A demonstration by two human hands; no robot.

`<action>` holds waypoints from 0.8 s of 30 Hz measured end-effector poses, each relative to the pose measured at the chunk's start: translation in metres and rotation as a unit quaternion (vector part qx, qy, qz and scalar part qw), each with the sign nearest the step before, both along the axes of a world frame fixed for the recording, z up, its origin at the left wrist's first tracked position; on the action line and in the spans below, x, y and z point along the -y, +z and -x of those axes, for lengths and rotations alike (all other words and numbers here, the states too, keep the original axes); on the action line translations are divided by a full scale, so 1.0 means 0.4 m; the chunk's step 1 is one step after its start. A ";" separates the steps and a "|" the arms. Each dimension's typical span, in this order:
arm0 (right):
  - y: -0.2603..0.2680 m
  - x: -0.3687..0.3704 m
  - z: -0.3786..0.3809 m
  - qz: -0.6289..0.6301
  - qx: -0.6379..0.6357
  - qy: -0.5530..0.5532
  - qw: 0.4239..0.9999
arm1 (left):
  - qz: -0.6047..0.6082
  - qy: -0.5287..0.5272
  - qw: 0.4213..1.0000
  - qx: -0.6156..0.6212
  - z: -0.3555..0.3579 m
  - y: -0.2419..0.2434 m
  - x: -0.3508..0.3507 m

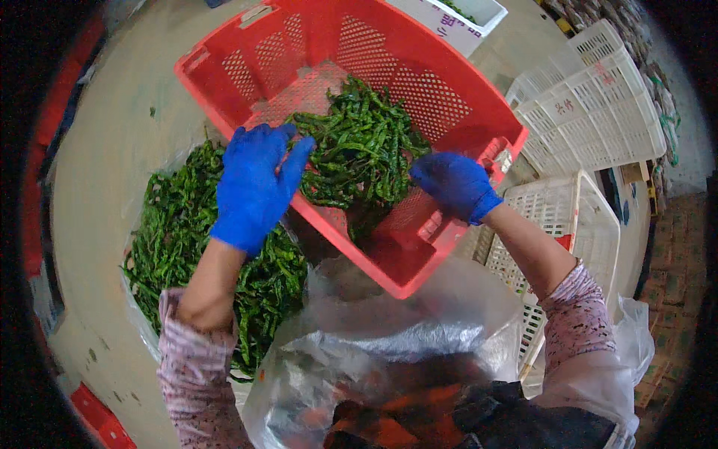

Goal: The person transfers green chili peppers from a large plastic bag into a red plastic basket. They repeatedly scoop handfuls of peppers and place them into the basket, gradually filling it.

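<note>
Green, wrinkled long peppers (364,146) lie heaped inside a red perforated plastic crate (449,106). My left hand (258,188), in a blue glove, is over the crate's near left wall, its thumb apart from the fingers and nothing seen between them. At the right edge of the heap is my right hand (457,182), also gloved in blue. Its fingers are curled and partly hidden, so whether it grips any peppers is unclear. Below my left arm a larger pile of the same kind of peppers (174,236) rests on clear plastic sheeting.
White slatted plastic crates (589,106) stand to the right, with another white crate (527,236) nearer my right forearm. A white foam box (477,28) bearing writing is at the top. Clear plastic (392,337) covers my lap. A red object (101,415) lies at lower left.
</note>
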State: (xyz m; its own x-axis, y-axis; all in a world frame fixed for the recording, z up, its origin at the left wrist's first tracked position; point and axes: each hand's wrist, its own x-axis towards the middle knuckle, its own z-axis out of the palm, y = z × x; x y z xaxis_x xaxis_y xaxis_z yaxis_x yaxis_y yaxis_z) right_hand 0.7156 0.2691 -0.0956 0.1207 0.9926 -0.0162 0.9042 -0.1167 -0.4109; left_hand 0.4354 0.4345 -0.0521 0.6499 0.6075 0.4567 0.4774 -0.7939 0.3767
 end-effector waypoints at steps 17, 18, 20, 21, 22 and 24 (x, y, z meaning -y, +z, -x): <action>0.010 0.001 0.006 0.030 0.023 -0.004 0.999 | 0.081 0.141 0.951 -0.262 -0.077 -0.057 -0.125; 0.009 0.003 0.006 0.039 0.021 -0.006 0.999 | 0.076 0.139 0.951 -0.265 -0.075 -0.063 -0.126; 0.006 0.006 0.006 0.027 0.019 -0.012 0.999 | 0.022 0.127 0.964 -0.232 -0.070 -0.075 -0.128; 0.004 0.007 0.006 0.026 0.022 -0.013 0.999 | 0.003 0.126 0.965 -0.229 -0.067 -0.080 -0.130; 0.002 0.007 0.005 0.023 0.024 -0.014 0.999 | -0.004 0.118 0.969 -0.217 -0.065 -0.085 -0.131; -0.004 0.007 0.003 0.031 0.029 -0.013 0.999 | 0.002 0.118 0.968 -0.221 -0.062 -0.092 -0.131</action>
State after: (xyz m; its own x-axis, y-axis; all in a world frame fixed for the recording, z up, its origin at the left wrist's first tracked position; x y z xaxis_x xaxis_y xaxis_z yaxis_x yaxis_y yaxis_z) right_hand 0.7144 0.2664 -0.0972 0.1499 0.9863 -0.0692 0.9226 -0.1647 -0.3487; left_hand 0.4602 0.4871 -0.0888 0.6244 0.7639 0.1630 0.7602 -0.6423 0.0980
